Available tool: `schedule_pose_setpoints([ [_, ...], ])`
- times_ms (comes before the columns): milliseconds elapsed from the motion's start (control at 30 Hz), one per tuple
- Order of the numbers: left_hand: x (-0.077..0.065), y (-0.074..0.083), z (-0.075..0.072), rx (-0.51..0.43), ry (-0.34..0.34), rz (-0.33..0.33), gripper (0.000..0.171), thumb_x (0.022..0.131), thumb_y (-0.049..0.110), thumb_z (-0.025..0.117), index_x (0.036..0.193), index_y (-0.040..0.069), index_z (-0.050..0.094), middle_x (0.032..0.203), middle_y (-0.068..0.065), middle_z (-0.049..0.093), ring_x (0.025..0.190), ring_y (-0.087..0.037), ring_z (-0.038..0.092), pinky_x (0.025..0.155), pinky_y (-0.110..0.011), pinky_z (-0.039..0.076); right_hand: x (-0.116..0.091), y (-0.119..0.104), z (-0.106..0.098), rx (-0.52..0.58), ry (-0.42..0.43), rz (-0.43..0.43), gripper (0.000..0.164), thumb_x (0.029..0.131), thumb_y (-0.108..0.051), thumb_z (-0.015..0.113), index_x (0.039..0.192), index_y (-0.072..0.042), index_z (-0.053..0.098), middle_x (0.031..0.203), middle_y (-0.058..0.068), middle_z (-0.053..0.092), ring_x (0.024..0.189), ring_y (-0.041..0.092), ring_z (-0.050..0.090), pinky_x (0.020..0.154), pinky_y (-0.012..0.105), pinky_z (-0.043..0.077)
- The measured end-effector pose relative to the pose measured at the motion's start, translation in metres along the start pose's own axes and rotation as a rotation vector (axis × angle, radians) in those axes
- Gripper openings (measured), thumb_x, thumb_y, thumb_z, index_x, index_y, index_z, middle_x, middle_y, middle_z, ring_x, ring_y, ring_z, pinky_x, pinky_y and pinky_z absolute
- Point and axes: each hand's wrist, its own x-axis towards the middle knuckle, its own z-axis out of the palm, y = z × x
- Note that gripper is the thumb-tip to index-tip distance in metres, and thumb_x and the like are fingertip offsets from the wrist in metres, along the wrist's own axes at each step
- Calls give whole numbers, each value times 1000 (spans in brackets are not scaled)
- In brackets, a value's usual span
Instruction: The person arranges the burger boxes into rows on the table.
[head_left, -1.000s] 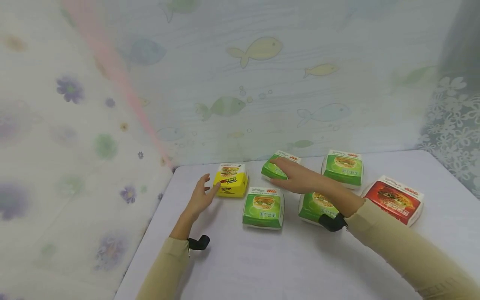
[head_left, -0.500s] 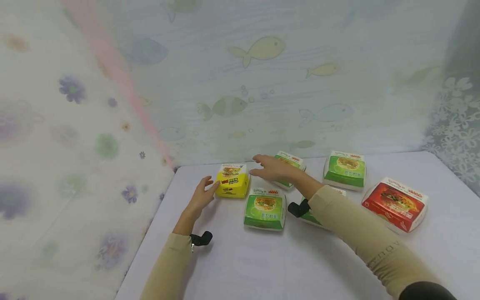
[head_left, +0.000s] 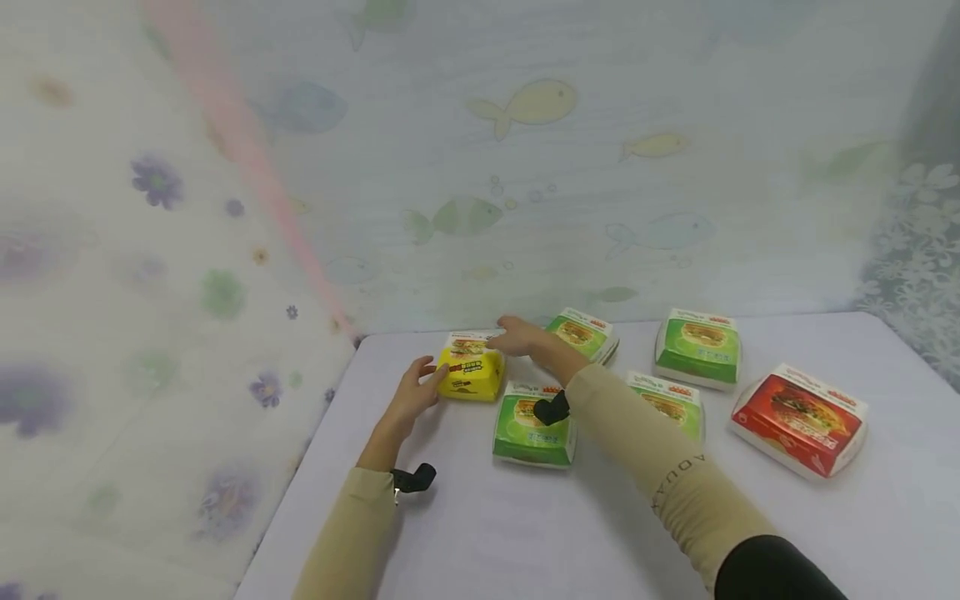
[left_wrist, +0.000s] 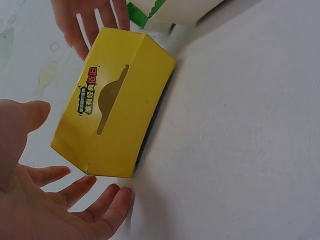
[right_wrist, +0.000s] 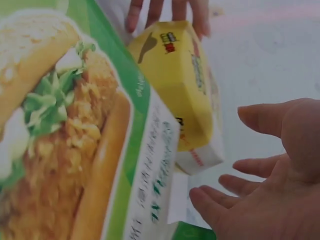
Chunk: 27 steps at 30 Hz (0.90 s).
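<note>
A yellow-and-white burger box (head_left: 472, 375) stands at the back left of the table, between my two hands. Beside its left side is my left hand (head_left: 412, 395), fingers spread and loosely bent; in the left wrist view those fingertips (left_wrist: 122, 195) come up close to the yellow box (left_wrist: 112, 100), and contact is hard to tell. From the right, my right hand (head_left: 523, 340) reaches over with its fingertips at the box's far right corner. In the right wrist view the right hand (right_wrist: 285, 200) has its thumb and fingers apart, with a gap to the box.
Right of the yellow box are green burger boxes: one in front (head_left: 534, 437), one behind my right wrist (head_left: 581, 333), one partly under my right sleeve (head_left: 671, 400), one at the back (head_left: 697, 346). A red burger box (head_left: 801, 421) lies farther right. Patterned cloth walls (head_left: 540, 208) border the table.
My right hand has swept left, from over a back green box to the yellow box's right side. My left hand has stayed beside the yellow box. The boxes stay on the table.
</note>
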Motion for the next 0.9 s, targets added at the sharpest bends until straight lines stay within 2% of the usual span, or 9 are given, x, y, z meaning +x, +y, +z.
schedule_pose_setpoints([
  [200,0,-2,4,-34,-28,-3,74,102,48,59,159,10,30,160,-21,34,137,-37,48,103,-45,51,6,3,6,-111,19,21,67,103,-24,52,161,-2,27,167,18,25,154,35,21,125,49,19],
  [300,1,-2,6,-35,-34,-6,72,103,47,59,159,10,32,160,-21,34,134,-37,50,102,-45,52,7,4,6,-176,23,1,62,103,-24,52,158,0,33,162,20,35,150,36,31,122,49,27],
  [400,1,-1,7,-29,-38,0,66,104,44,57,157,10,36,159,-21,34,133,-35,51,102,-45,52,7,6,6,-258,23,-36,48,103,-24,52,143,3,48,142,21,52,128,33,51,106,43,44],
  [467,2,2,7,-20,-39,12,60,106,41,54,156,10,39,159,-20,35,133,-34,50,103,-45,51,5,6,5,-308,21,-55,41,103,-24,52,134,5,52,129,20,57,111,29,55,94,41,48],
  [533,4,6,6,6,-39,31,55,108,37,50,154,9,42,158,-20,36,137,-35,46,108,-49,46,3,6,5,-328,22,-52,37,104,-24,52,128,4,54,123,19,58,105,28,56,90,41,49],
  [700,13,14,0,65,-46,67,49,110,31,42,153,7,44,154,-20,41,144,-37,37,117,-56,33,-1,3,7,-339,30,-42,40,104,-24,54,130,6,54,125,20,61,111,31,60,93,42,52],
  [800,16,14,-3,74,-58,66,50,110,33,42,154,9,42,156,-20,39,145,-37,36,117,-56,32,-4,3,8,-347,29,-58,40,104,-24,54,130,6,54,125,21,61,109,31,60,91,42,52],
  [900,14,12,-5,86,-67,66,55,109,37,43,157,10,36,159,-22,34,145,-40,36,115,-57,36,-7,5,7,-353,36,-67,44,105,-25,51,134,8,52,132,24,58,119,35,58,97,44,51],
])
